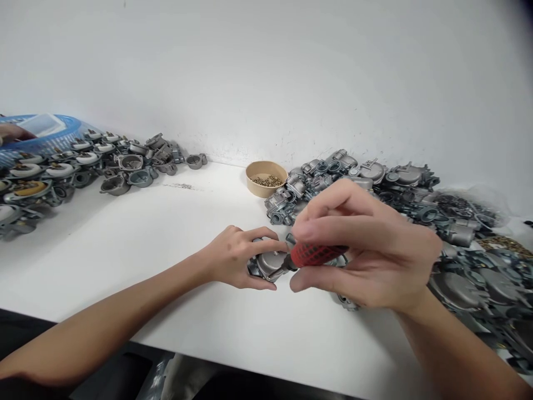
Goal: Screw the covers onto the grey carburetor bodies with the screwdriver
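My left hand point(239, 255) is wrapped round a grey metal carburetor point(270, 262) on the white table, fingers over its far side and thumb on the near side. Above and to the right, my right hand point(366, 244) grips a screwdriver point(314, 254) by its red and black handle. The shaft points down and left, its tip at the near edge of the carburetor's rounded cover. Whether the tip sits in a screw is too small to tell. Part of another metal piece point(347, 303) shows below my right hand, which hides most of it.
A round cardboard bowl point(266, 191) of small brass-coloured screws stands near the wall. Carburetors point(372, 171) are heaped along the right. At left are carburetor bodies with white floats point(60, 169), loose bowls point(114, 184) and a blue basket point(70, 125) with another person's hand point(14, 133).
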The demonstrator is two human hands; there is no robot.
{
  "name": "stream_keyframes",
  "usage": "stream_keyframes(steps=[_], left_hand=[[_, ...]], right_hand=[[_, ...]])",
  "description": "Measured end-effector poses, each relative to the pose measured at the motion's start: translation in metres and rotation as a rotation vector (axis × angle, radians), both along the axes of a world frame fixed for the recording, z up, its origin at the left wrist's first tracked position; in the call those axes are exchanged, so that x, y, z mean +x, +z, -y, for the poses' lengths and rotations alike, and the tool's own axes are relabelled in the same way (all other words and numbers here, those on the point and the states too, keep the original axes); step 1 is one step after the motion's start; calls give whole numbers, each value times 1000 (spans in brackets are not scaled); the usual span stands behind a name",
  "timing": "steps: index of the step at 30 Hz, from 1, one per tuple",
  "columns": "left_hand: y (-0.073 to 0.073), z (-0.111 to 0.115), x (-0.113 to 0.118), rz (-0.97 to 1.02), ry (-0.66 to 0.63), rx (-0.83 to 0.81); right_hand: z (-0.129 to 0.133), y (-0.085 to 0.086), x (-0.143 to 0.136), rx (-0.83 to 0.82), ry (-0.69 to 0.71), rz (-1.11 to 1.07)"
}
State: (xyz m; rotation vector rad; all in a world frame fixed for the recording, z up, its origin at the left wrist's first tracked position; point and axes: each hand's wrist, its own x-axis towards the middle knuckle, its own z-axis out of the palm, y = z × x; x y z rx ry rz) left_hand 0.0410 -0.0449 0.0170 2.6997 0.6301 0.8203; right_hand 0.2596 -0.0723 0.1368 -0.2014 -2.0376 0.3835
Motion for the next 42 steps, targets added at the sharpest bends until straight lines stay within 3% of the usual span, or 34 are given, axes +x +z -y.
stream_keyframes(steps=[5,10,16,22,28,34,42], left_hand=[[-4,-1,-1,12,29,63],[-6,-3,-2,-39,29,86],[-6,-2,-2,14,43,131],[-8,0,-1,23,62,118],[-8,-2,-2,11,66,163],[-8,-2,-2,29,46,130],[-8,-2,-2,82,52,178]], right_hand=[[0,-2,3,-149,45,75],[-4,-5,1,-71,22,-12],[-4,-5,5,-266,113,81],[-11,-9,0,-96,82,-1],[-4,-7,5,-282,119,113],[-12,-11,-1,-125,122,-11],[0,-5,6,-295,142,68]])
